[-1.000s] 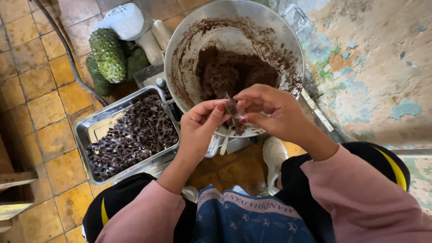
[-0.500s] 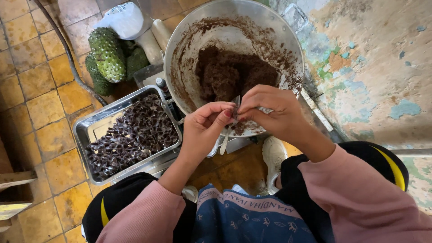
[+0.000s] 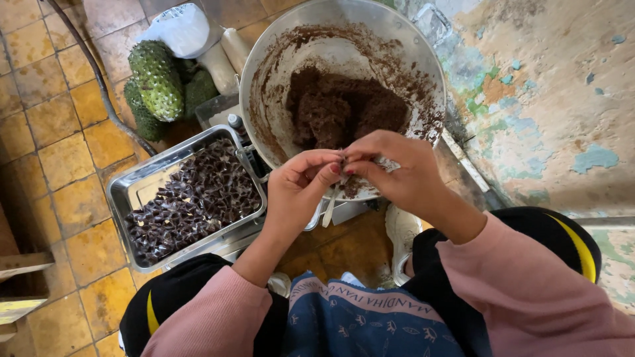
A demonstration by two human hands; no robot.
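Both hands, left hand (image 3: 301,192) and right hand (image 3: 397,173), are meeting over the bowl (image 3: 264,86) rim; the filled tray (image 3: 122,192) is crowding the left, spiky green fruits (image 3: 157,79) are blocking behind it, and a peeling wall (image 3: 549,99) is closing off the right.

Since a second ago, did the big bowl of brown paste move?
No. The bowl sits in the same spot beside the metal tray of dark pieces.

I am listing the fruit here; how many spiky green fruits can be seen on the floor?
3: one lighter fruit on top, one darker at its left, one at its right behind the metal tray. More may be hidden underneath.
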